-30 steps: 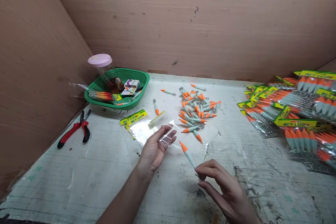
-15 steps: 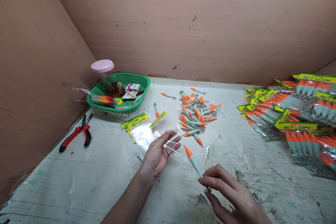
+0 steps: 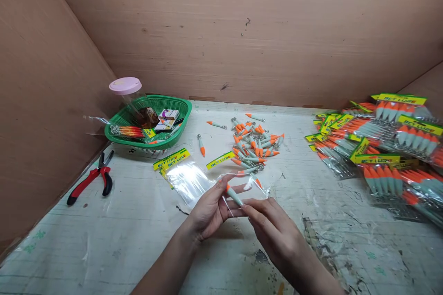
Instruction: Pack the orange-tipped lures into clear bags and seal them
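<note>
My left hand point(image 3: 216, 207) holds a clear plastic bag with a yellow header point(image 3: 220, 160), its open end towards me. In my right hand point(image 3: 273, 226) a fishing lure point(image 3: 234, 195), pale green with an orange tip, is pinched by its hook end. The lure's orange tip lies at the bag's mouth, beside my left thumb; whether it is inside I cannot tell. Beyond my hands lies a pile of similar lures point(image 3: 258, 143). More flat bags with yellow headers point(image 3: 185, 177) lie left of my left hand.
Filled lure packets point(image 3: 380, 159) are heaped at the right. A green basket point(image 3: 185, 122) at the back left holds a pink-lidded jar point(image 3: 125, 86), a small box point(image 3: 167, 119) and a lure packet point(image 3: 126, 132). Red-handled pliers point(image 3: 92, 179) lie left. Brown panels stand behind and at the sides.
My right hand has moved up and left with the lure, bringing its tip to the bag. The bag has turned, its header now further right. The whole view has shifted slightly.
</note>
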`<state>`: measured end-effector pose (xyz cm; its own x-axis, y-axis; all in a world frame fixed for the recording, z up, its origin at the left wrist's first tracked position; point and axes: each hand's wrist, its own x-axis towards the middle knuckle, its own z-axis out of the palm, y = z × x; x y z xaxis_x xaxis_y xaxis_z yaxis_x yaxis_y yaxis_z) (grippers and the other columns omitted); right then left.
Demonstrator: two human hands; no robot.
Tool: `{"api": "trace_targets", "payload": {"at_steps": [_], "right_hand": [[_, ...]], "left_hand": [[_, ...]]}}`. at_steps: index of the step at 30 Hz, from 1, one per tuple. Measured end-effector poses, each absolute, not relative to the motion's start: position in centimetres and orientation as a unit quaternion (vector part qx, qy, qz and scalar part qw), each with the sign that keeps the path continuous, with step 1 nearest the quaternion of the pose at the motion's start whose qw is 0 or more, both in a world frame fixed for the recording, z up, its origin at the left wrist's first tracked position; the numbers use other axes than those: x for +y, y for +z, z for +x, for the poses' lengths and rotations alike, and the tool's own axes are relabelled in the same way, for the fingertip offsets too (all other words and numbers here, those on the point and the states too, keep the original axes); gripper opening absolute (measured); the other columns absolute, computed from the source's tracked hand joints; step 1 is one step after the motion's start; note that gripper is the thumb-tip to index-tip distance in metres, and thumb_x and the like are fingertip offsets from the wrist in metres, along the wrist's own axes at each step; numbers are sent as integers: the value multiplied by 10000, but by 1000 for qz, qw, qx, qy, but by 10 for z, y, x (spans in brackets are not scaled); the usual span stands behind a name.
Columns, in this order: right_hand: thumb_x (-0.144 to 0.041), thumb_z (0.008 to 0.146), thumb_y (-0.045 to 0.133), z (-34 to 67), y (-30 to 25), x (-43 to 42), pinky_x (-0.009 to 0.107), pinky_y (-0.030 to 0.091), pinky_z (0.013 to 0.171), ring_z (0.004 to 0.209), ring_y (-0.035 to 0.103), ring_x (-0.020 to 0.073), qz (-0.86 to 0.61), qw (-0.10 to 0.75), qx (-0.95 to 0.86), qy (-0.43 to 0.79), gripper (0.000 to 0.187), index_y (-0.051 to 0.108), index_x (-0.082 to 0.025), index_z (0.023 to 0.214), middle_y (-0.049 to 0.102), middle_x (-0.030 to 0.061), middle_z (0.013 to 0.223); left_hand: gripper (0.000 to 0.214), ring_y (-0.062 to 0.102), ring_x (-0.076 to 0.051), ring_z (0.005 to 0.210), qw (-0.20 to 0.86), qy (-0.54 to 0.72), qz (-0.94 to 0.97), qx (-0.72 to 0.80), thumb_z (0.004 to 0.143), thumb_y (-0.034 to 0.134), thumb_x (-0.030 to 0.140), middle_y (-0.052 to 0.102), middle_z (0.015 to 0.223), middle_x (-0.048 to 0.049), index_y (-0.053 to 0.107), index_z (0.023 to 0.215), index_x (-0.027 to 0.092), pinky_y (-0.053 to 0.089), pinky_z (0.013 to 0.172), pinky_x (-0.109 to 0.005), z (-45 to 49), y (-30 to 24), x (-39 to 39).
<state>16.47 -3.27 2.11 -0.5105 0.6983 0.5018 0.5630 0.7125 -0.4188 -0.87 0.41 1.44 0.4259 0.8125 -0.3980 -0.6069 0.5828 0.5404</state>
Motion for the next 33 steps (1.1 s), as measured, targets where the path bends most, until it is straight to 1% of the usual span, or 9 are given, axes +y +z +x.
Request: {"api": "trace_targets", "payload": {"at_steps": [4, 10, 14, 16, 20, 23, 26, 29, 33], "right_hand": [[-36, 869, 457, 159, 7, -33, 412, 522, 803, 991, 596, 233, -376, 381, -842, 65, 396, 504, -177, 1235, 610, 153, 1186], [-15, 858, 442, 151, 13, -36, 425, 525, 843, 1095, 564, 254, -378, 419, -825, 46, 413, 533, -196, 1219, 592, 145, 1179], [-96, 792, 612, 158, 26, -43, 443, 511, 828, 1076, 529, 279, -511, 479, -714, -26, 390, 552, -250, 1146, 523, 131, 1151], [-188, 772, 668, 161, 33, -44, 404, 528, 758, 939, 565, 245, -576, 508, -639, 42, 330, 530, -238, 1067, 542, 107, 1019], [-263, 853, 576, 160, 48, -37, 227, 511, 563, 640, 561, 116, -544, 482, -594, 344, 157, 459, -223, 951, 541, 3, 768], [-298, 872, 551, 160, 56, -21, 191, 483, 509, 597, 545, 97, -505, 460, -615, 394, 185, 439, -222, 998, 532, -20, 734], [-301, 942, 414, 162, 47, 4, 195, 472, 489, 569, 536, 96, -537, 423, -686, 251, 143, 427, -208, 1050, 533, -14, 734], [-214, 929, 421, 157, 19, 29, 213, 456, 517, 582, 540, 107, -561, 309, -767, 43, 92, 511, -197, 929, 563, 14, 758], [-24, 821, 460, 133, -18, 46, 244, 366, 462, 601, 518, 150, -526, 237, -817, -26, 207, 571, -181, 743, 573, 60, 752]], "left_hand": [[398, 666, -248, 942, 838, 442, 151, 281, 891, 478, 383, 655, 1132, -172, 512, 1235, 186, 514, 808, -389, -4, 12, 1], [401, 584, -252, 1115, 846, 467, 101, 236, 883, 511, 318, 633, 1186, -148, 493, 1262, 187, 410, 989, -422, 8, 8, -5], [321, 536, -261, 1177, 853, 489, 63, 171, 894, 482, 293, 593, 1264, -92, 561, 1190, 200, 380, 1030, -426, 12, 5, -6], [320, 486, -260, 1229, 861, 489, 45, 137, 882, 498, 280, 593, 1267, -86, 579, 1175, 183, 347, 1063, -417, 13, 4, -7], [358, 457, -261, 1255, 852, 506, 19, 135, 864, 518, 314, 581, 1277, -115, 593, 1164, 133, 345, 1072, -400, 15, 5, -8], [304, 538, -227, 1178, 827, 526, -14, 199, 895, 454, 218, 611, 1243, -91, 598, 1156, 157, 404, 1030, -381, 8, 6, -2], [366, 572, -183, 1137, 781, 575, -41, 239, 918, 368, 147, 667, 1150, -92, 531, 1246, 148, 433, 1003, -332, -11, 10, 11], [433, 570, -164, 1137, 715, 658, -35, 232, 934, 306, 135, 677, 1128, -102, 406, 1356, 131, 450, 985, -310, -32, 15, 24], [439, 601, -171, 1093, 699, 675, -41, 232, 947, 261, 140, 677, 1123, -107, 388, 1367, 133, 471, 963, -328, -42, 18, 30]]}}
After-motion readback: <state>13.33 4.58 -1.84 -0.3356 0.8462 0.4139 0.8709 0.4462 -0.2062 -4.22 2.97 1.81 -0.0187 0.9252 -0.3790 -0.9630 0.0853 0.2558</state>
